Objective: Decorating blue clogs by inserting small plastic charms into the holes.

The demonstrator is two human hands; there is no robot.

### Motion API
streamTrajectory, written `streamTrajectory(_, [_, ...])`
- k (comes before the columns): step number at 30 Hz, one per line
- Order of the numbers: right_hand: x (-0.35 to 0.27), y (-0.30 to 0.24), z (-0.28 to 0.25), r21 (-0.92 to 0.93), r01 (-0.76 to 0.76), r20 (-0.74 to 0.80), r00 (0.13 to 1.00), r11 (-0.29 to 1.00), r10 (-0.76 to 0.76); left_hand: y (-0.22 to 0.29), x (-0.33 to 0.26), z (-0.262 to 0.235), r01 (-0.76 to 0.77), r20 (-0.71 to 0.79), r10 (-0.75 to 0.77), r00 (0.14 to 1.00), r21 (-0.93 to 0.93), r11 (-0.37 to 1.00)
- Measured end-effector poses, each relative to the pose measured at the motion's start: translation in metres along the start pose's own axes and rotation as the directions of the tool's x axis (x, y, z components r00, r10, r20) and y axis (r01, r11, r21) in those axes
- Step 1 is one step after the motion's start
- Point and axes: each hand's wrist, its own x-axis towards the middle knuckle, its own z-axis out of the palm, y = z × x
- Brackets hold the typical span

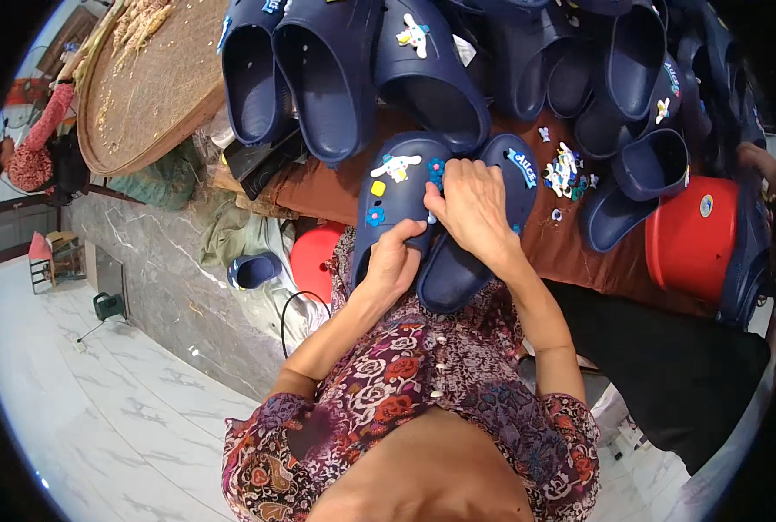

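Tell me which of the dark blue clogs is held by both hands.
The clog nearest the person, with a white dog charm; the left hand grips its heel, the right hand presses its top.

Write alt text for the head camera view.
Two bare hands work on a navy clog: the left hand grips its heel, the right hand presses a small charm onto its top. More navy clogs and loose charms lie behind.

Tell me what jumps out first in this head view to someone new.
At centre, the left hand grips a navy clog studded with charms while the right hand presses on its top, a second clog lying under that hand. Behind them a heap of navy clogs fills the top. A red bucket sits at right, a round woven tray at upper left.
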Motion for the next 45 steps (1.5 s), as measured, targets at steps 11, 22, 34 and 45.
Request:
streamTrajectory(11, [0.002,-0.011,0.007,-0.091,-0.063,-0.006,0.998,0.994,0.063,0.000,0.007,-0.005,0.014,0.067,-0.016,0.998,0.030,0.999])
streamTrajectory(22, [-0.006,0.014,-0.026,0.185,-0.197,-0.136,0.965,0.963,0.224,0.004,0.015,0.005,0.006,0.102,-0.001,0.995,-0.054,0.999])
streamTrajectory(34, [-0.057,0.142,-0.024,-0.271,-0.389,-0.128,0.921,0.881,0.367,0.006,0.003,0.011,0.002,0.044,0.001,0.999,-0.082,0.997])
streamTrajectory(45, [0.000,0.035,-0.044,0.202,0.025,-0.075,0.997,0.979,-0.010,0.000,-0.002,0.011,-0.095,0.028,0.092,0.995,0.116,0.989])
